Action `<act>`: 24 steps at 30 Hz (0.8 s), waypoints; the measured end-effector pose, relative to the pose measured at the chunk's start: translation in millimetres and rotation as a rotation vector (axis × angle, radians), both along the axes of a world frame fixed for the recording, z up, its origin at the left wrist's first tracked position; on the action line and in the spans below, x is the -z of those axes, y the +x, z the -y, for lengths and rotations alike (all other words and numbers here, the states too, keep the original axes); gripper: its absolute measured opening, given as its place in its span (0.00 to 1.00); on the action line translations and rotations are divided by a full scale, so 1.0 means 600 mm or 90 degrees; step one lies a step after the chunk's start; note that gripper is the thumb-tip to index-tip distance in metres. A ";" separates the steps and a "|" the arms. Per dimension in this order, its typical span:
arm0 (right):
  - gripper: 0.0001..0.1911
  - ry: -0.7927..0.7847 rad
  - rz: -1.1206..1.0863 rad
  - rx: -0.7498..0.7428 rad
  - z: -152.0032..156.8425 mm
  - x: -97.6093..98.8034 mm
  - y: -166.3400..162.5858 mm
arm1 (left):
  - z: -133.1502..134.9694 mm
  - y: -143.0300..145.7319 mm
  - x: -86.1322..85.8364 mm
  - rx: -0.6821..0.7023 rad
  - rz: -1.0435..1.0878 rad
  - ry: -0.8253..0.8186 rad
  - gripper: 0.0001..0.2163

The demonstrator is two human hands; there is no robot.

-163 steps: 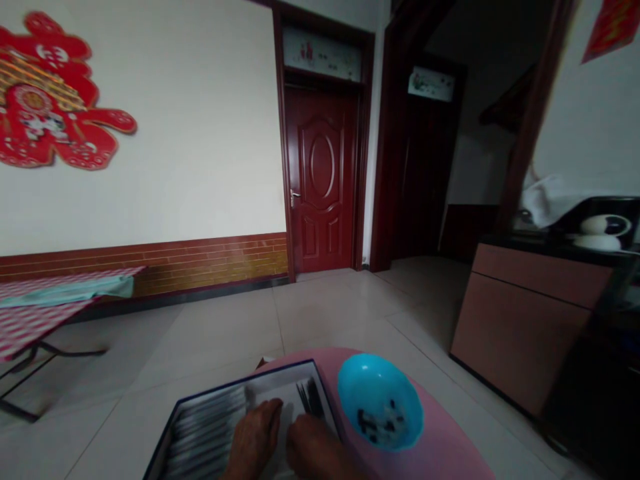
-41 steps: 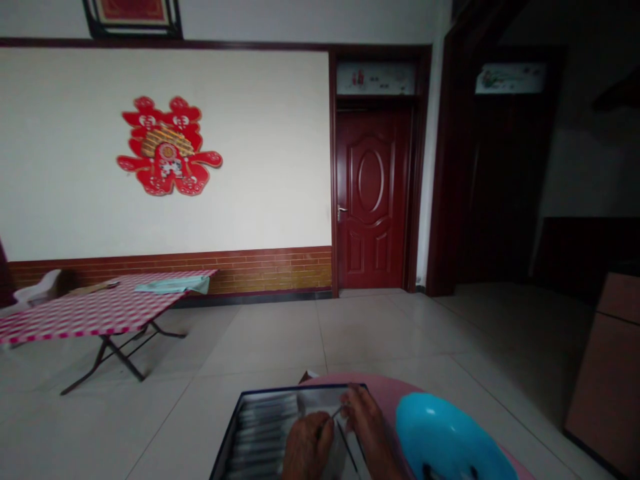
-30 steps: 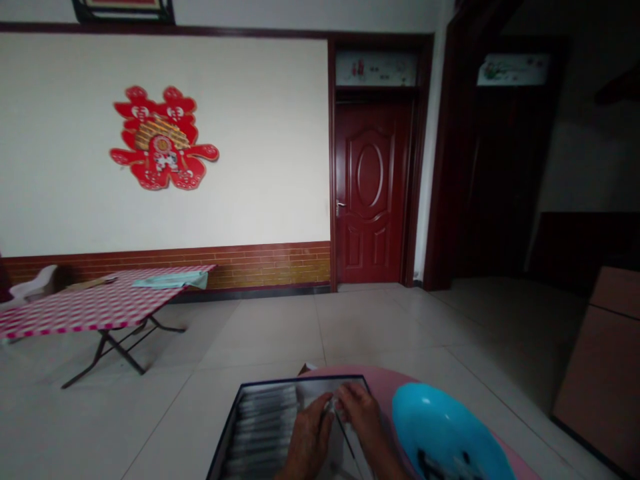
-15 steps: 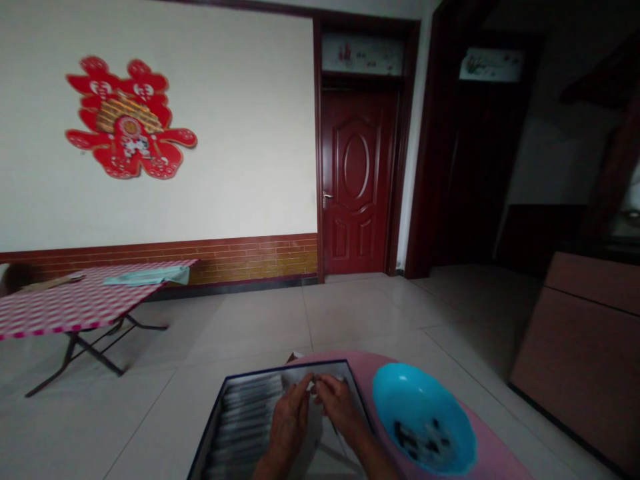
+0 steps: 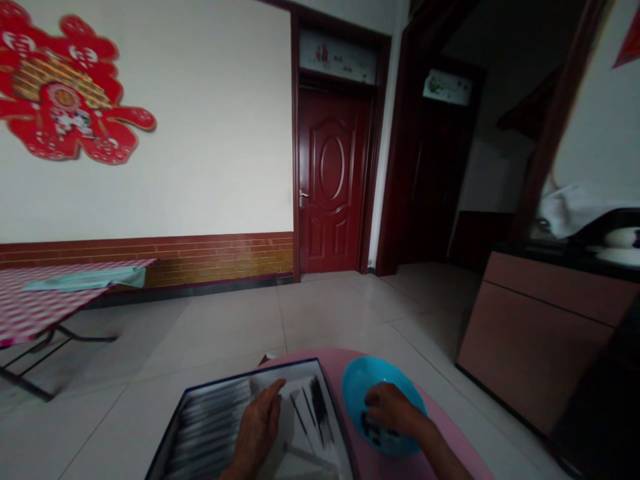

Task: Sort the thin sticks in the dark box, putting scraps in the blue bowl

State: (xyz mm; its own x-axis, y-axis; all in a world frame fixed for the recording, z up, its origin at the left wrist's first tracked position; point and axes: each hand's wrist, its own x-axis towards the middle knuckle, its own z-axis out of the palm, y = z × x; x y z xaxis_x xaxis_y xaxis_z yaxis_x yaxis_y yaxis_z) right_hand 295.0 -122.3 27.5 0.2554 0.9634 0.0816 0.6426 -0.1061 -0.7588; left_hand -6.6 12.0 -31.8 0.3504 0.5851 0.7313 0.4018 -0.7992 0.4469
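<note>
Left hand (image 5: 256, 427) open, fingers spread, over a navy-edged tray (image 5: 200, 417) just beside thin dark sticks (image 5: 320, 407); right hand (image 5: 393, 407) curled inside a blue bowl (image 5: 357, 393), touching or pinching dark bits (image 5: 373, 425) impossible to tell.

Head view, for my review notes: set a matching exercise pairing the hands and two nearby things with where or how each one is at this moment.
Things:
1. left hand
2. right hand
3. blue bowl
4. folding table

Places or states:
A. covered by a red-and-white checked cloth
B. sitting on a pink round top
C. over a dark-edged box
D. reaching into the blue bowl

Pairs: 1-C, 2-D, 3-B, 4-A
</note>
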 end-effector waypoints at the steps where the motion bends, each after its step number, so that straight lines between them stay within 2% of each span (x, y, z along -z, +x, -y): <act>1: 0.08 -0.013 0.009 0.003 0.008 0.006 0.003 | 0.001 0.000 -0.001 -0.001 0.002 0.008 0.16; 4: 0.10 -0.039 0.026 0.015 0.018 0.022 -0.003 | 0.003 -0.001 -0.005 -0.006 0.003 0.025 0.16; 10: 0.05 -0.013 0.040 0.056 0.016 0.034 -0.009 | 0.002 -0.004 -0.003 -0.014 -0.008 0.025 0.17; 14: 0.05 0.026 -0.002 0.045 0.004 0.005 -0.014 | 0.002 -0.001 -0.004 0.000 0.001 0.027 0.17; 17: 0.09 0.053 -0.108 -0.030 -0.013 -0.035 -0.044 | 0.004 0.002 -0.007 -0.003 0.006 0.028 0.16; 20: 0.08 0.079 -0.244 -0.105 -0.033 -0.066 -0.093 | 0.007 0.003 -0.008 -0.008 0.011 0.021 0.16; 24: 0.06 0.081 -0.354 -0.173 -0.061 -0.070 -0.150 | 0.011 0.003 -0.007 -0.013 0.017 0.027 0.16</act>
